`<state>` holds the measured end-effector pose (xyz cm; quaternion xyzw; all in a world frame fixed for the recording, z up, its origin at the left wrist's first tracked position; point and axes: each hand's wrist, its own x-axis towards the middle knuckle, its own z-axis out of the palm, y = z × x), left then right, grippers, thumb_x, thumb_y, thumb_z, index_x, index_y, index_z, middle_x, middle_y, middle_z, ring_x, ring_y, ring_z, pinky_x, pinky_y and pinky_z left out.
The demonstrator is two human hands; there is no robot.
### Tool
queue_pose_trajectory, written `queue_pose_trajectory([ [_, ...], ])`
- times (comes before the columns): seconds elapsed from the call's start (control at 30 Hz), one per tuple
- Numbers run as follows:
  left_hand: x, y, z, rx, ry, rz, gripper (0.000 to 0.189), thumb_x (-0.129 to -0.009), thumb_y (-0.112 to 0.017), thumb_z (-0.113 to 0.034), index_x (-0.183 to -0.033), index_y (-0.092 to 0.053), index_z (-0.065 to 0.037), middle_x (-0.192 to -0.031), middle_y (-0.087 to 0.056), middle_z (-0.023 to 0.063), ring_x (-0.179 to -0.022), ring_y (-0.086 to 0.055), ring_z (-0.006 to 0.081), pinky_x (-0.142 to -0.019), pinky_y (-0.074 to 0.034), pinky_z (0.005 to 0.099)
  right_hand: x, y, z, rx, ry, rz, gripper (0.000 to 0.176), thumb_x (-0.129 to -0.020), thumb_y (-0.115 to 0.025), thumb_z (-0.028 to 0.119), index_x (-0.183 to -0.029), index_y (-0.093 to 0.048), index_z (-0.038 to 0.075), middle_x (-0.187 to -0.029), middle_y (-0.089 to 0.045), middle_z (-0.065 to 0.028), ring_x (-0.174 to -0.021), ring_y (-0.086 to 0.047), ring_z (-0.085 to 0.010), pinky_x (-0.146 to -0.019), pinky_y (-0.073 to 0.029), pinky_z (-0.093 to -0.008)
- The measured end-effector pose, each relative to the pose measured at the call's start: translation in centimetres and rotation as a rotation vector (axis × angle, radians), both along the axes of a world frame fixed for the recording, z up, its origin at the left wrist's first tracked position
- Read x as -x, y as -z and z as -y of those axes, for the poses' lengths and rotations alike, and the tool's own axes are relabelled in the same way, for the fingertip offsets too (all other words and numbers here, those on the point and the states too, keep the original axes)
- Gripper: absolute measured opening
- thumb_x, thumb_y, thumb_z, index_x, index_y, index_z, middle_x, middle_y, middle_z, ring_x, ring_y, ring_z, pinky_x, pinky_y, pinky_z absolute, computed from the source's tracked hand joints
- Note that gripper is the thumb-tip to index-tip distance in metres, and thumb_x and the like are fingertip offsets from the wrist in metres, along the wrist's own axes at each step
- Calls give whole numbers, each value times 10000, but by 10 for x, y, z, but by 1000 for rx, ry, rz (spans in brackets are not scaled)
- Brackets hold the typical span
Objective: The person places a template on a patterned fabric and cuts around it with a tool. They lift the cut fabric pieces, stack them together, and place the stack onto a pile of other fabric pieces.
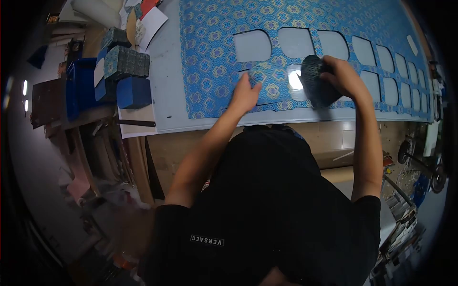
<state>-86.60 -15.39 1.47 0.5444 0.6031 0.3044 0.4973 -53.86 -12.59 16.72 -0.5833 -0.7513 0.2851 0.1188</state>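
Blue patterned fabric (210,57) lies over the table, with rows of D-shaped openings cut through it. My left hand (245,94) rests on the fabric, thumb and index finger apart. Beside its fingertips a clear sheet (295,93) lies over the pattern and throws back a bright glare. My right hand (342,76) grips the upper edge of a dark, rounded cut piece (317,81), raised at a tilt to the right of the glare. The lower end of that piece is smeared by motion.
Left of the fabric stand stacks of blue cut pieces (125,64) and a blue block (134,93). A dark bar (137,123) lies at the table's front left corner. White paper (153,23) and rolls (98,12) lie at the back left. A small white slip (411,45) sits far right.
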Motion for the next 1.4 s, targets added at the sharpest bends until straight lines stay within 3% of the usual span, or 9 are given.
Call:
queue_pose_trajectory([
  [0.1,-14,-35,4,112,48,91,347,-956,-674,-73,-1268,-548,11,-994,-679,104,-831,-638,174,-717,-517,327,12,-44,13,189,33,-189,260,-913,-706,74,-1148,-632,-8,-944,-712,-157,-915,-704,-223,-815,-551,-368],
  [0.2,-11,-49,7,-72,216,-107,475,-897,-723,-113,-1312,-540,30,-1118,-625,251,-1006,-632,412,-878,-519,458,38,-47,26,250,146,-978,303,-983,-684,120,-1224,-588,-39,-1072,-707,-56,-947,-662,-103,-865,-544,-274],
  [0.27,10,-45,3,-247,160,-244,455,-890,-741,-116,-1288,-568,21,-1109,-626,216,-980,-631,359,-855,-521,426,57,-11,30,352,205,-1057,344,-975,-697,129,-1257,-585,-33,-1097,-709,-60,-969,-659,-104,-878,-544,-282],
  [0.37,66,-60,-8,-480,119,-650,523,-812,-837,-179,-1257,-619,-11,-1160,-596,186,-1097,-562,351,-959,-479,421,79,62,47,148,398,-369,431,-958,-723,184,-1290,-563,-40,-1111,-702,-160,-962,-690,-209,-884,-541,-318],
  [0.4,85,-66,-8,-463,123,-770,554,-790,-863,-213,-1250,-626,-18,-1162,-594,175,-1119,-547,351,-986,-462,428,74,103,57,-236,335,-160,425,-938,-740,175,-1261,-565,-39,-1122,-668,-193,-949,-688,-263,-862,-542,-332],
  [0.63,147,-78,-20,-223,358,-834,571,-695,-920,-267,-1151,-653,-51,-1271,-560,139,-1169,-526,343,-1011,-433,443,81,136,77,-367,466,-293,247,-918,-686,65,-1140,-613,-15,-1074,-628,-165,-922,-638,-312,-822,-520,-365],
  [0.9,154,-76,-50,-200,581,-648,445,-772,-854,-191,-1121,-628,-33,-1077,-643,184,-1044,-601,404,-893,-486,445,84,139,78,-407,483,-341,167,-924,-653,31,-1086,-630,-5,-1035,-629,-157,-914,-631,-310,-817,-509,-360],
  [1.23,141,-65,-144,-255,325,-795,563,-877,-791,-228,-1398,-606,-122,-1271,-613,182,-1143,-616,376,-946,-513,452,84,136,77,-462,467,-369,81,-920,-640,-2,-1000,-628,-5,-986,-631,-148,-880,-630,-308,-795,-503,-355],
  [1.4,142,-63,-146,-246,304,-762,509,-863,-804,-235,-1334,-653,-116,-1232,-619,176,-1126,-619,367,-957,-513,445,85,136,77,-472,481,-377,64,-915,-638,-8,-977,-626,2,-953,-626,-140,-852,-627,-300,-773,-502,-353],
])
